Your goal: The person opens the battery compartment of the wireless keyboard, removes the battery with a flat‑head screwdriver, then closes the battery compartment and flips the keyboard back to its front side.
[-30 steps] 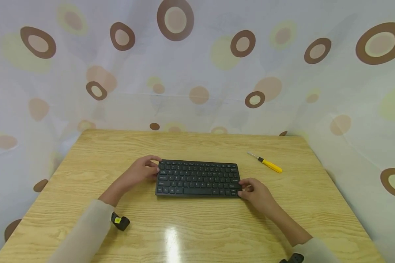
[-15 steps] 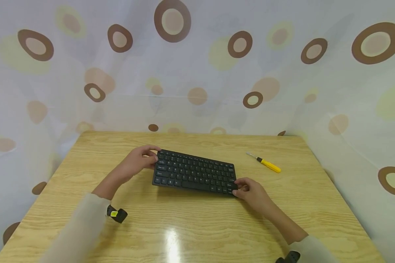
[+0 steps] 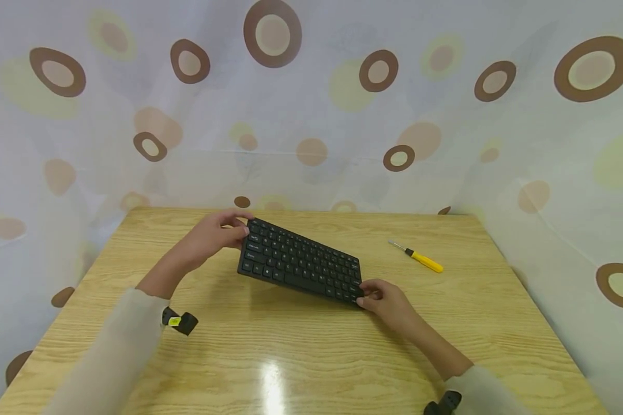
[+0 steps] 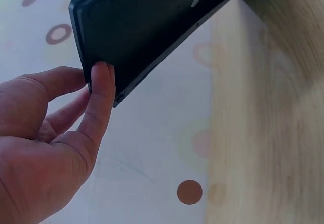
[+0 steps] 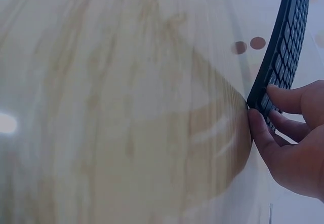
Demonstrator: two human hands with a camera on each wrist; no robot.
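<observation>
Here we are, left grip (image 3: 210, 235) and right grip (image 3: 391, 305) pinching the tilted keyboard's (image 3: 301, 259) short ends; probably light, stiff, best held there.

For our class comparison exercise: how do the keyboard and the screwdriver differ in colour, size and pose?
Colour: the keyboard is mainly black; the screwdriver is yellow, black and grey.
Size: the keyboard is larger and broad; the screwdriver is smaller and slim.
Pose: the keyboard tilts, left end raised, held by the left hand and right hand; the screwdriver lies on the table, untouched.
Both show some black.
</observation>
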